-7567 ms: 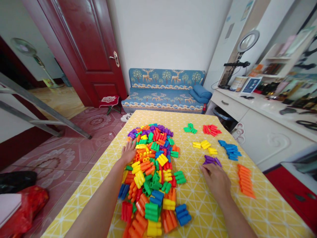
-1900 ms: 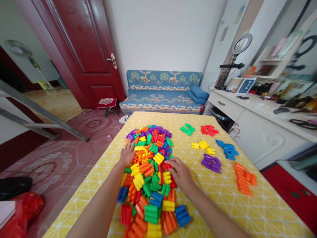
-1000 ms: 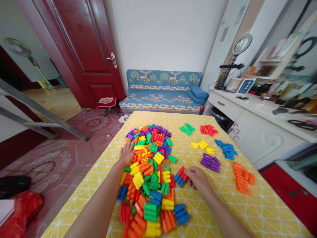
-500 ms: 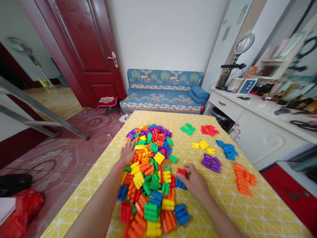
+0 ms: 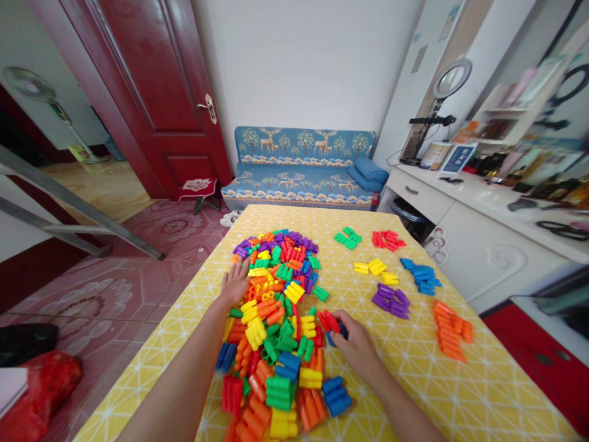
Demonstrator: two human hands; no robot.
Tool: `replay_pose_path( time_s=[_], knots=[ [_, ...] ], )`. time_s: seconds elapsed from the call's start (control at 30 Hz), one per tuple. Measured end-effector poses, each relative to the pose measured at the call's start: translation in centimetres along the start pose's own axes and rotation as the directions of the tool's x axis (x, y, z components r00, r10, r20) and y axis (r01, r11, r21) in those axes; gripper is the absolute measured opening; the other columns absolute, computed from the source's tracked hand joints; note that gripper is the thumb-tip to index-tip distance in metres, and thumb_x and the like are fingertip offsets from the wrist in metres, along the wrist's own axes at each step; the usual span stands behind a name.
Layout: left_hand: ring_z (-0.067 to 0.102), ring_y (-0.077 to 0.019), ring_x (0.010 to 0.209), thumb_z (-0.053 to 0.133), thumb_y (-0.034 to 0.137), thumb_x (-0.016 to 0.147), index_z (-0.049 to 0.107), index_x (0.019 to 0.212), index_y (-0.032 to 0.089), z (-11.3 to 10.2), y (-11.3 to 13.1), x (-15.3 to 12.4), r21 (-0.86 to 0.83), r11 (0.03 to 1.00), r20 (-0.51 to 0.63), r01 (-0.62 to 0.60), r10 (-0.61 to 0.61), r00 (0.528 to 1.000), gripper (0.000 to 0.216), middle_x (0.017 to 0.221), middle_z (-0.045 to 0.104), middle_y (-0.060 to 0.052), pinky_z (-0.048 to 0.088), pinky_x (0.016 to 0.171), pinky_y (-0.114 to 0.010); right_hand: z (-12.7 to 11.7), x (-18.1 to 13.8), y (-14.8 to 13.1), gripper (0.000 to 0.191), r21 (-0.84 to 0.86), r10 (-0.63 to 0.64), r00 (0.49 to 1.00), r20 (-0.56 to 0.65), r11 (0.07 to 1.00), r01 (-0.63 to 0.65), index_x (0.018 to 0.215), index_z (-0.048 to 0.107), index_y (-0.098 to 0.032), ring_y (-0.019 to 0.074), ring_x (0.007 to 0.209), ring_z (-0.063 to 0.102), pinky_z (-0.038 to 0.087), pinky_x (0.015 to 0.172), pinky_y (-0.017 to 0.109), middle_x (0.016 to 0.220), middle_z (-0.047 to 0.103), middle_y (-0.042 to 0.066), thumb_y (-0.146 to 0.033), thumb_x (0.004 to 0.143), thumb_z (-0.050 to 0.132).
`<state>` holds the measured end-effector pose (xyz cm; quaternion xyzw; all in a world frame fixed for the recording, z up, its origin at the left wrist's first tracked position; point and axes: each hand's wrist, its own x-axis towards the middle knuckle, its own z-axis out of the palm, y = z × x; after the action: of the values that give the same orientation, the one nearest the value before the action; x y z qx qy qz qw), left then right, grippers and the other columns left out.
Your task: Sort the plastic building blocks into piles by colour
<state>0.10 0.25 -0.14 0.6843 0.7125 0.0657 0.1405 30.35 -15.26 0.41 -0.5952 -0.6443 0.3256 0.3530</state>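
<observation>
A long heap of plastic tube-shaped building blocks (image 5: 257,333) in mixed colours covers the left-middle of the table. My left hand (image 5: 235,283) lies open against the heap's left side, its fingers spread. At the heap's right edge, my right hand (image 5: 353,339) is closed on a red block (image 5: 328,320), which tilts out past the fingertips. A blue block (image 5: 330,338) shows under the same fingers, partly hidden; I cannot tell whether it is also gripped. Nearer me, another blue block (image 5: 337,396) lies beside the heap.
Single-colour groups lie to the right: green blocks (image 5: 348,237), red blocks (image 5: 388,240), yellow blocks (image 5: 377,266), blue blocks (image 5: 420,276), purple blocks (image 5: 391,301) and orange blocks (image 5: 451,330). Beyond the yellow tablecloth (image 5: 294,216) are a blue sofa (image 5: 299,175) and a white dresser (image 5: 488,230).
My right hand has shifted slightly left and closed its fingers. The red block has tipped and turned leftward in it. My left hand stays in place.
</observation>
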Motion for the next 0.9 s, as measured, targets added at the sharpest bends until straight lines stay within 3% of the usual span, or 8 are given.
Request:
replay_pose_path(
  time_s=[0.1,0.2,0.33,0.43,0.57,0.63,0.73,0.9],
  knots=[
    [0.013,-0.0258,0.146,0.024,0.028,0.095,0.014,0.152,0.025,0.1,-0.1,0.1,0.001,1.000,-0.002,-0.003,0.003,1.000,0.059,0.160,0.009,-0.003,0.018,0.116,-0.050,-0.2,-0.1,-0.1,0.024,-0.025,0.008,0.999,0.032,1.000,-0.008,0.096,0.062,-0.021,0.0155,0.066,0.058,0.041,0.062,0.024,0.073,0.064,-0.002,-0.028,0.085,0.043],
    [0.013,-0.0260,0.146,0.025,0.028,0.094,0.014,0.152,0.025,0.0,0.0,0.0,-0.001,1.000,0.006,0.002,-0.002,1.000,0.060,0.160,0.010,-0.003,0.017,0.117,-0.050,-0.6,-0.1,-0.2,0.027,-0.162,-0.002,0.996,0.086,0.987,0.016,0.087,0.065,-0.022,0.0164,0.065,0.059,0.041,0.063,0.026,0.068,0.063,-0.002,-0.031,0.089,0.039],
    [0.011,-0.0254,0.147,0.025,0.029,0.093,0.013,0.153,0.026,-0.2,0.2,-0.2,-0.006,1.000,0.015,0.009,-0.009,1.000,0.061,0.161,0.007,-0.001,0.016,0.117,-0.049,-1.5,-0.2,-0.6,0.017,-0.356,-0.100,0.991,0.088,0.926,0.125,0.077,0.065,-0.022,0.0202,0.082,0.060,0.043,0.074,0.030,0.083,0.066,0.002,-0.018,0.075,0.049],
    [0.010,-0.0244,0.147,0.024,0.030,0.093,0.011,0.153,0.027,-0.2,0.2,-0.2,-0.014,1.000,0.021,0.011,-0.011,1.000,0.061,0.161,0.006,0.000,0.015,0.117,-0.048,-2.0,-0.3,-0.8,0.036,-0.329,-0.156,0.985,0.073,0.929,0.172,0.093,0.065,-0.024,0.0218,0.098,0.058,0.042,0.087,0.034,0.102,0.066,0.003,-0.010,0.063,0.051],
    [0.008,-0.0243,0.147,0.022,0.030,0.094,0.011,0.153,0.025,-0.1,0.1,-0.1,-0.025,1.000,0.029,0.008,-0.007,1.000,0.060,0.161,0.005,-0.001,0.013,0.117,-0.049,-1.6,-0.6,-0.7,0.061,-0.215,-0.048,0.995,0.086,0.974,0.065,0.127,0.051,-0.025,0.0204,0.092,0.060,0.046,0.085,0.036,0.109,0.065,0.004,-0.018,0.067,0.061],
    [0.008,-0.0243,0.147,0.022,0.029,0.094,0.011,0.153,0.025,-0.1,0.0,-0.1,-0.027,1.000,0.030,0.005,-0.004,1.000,0.060,0.161,0.005,-0.001,0.013,0.117,-0.049,-0.9,-0.6,-0.6,0.069,-0.221,-0.019,0.996,0.082,0.975,0.037,0.132,0.046,-0.023,0.0209,0.090,0.060,0.046,0.085,0.037,0.108,0.064,0.005,-0.021,0.066,0.067],
    [0.007,-0.0243,0.147,0.021,0.029,0.094,0.010,0.153,0.024,0.0,0.0,-0.1,-0.027,1.000,0.031,0.005,-0.004,1.000,0.060,0.161,0.004,-0.001,0.012,0.118,-0.048,-0.1,-0.4,-0.7,0.060,-0.261,-0.059,0.994,0.089,0.962,0.080,0.127,0.051,-0.022,0.0218,0.092,0.060,0.046,0.086,0.038,0.106,0.065,0.006,-0.020,0.069,0.068],
    [0.008,-0.0251,0.147,0.022,0.029,0.094,0.012,0.153,0.022,-0.1,0.2,-0.1,-0.020,1.000,0.038,0.011,-0.010,0.999,0.060,0.161,0.004,-0.002,0.013,0.118,-0.048,-0.1,0.1,-1.8,0.042,-0.277,-0.208,0.970,0.127,0.931,0.236,0.120,0.057,-0.024,0.0233,0.106,0.056,0.044,0.092,0.037,0.118,0.059,0.008,-0.021,0.079,0.062]
  ],
)
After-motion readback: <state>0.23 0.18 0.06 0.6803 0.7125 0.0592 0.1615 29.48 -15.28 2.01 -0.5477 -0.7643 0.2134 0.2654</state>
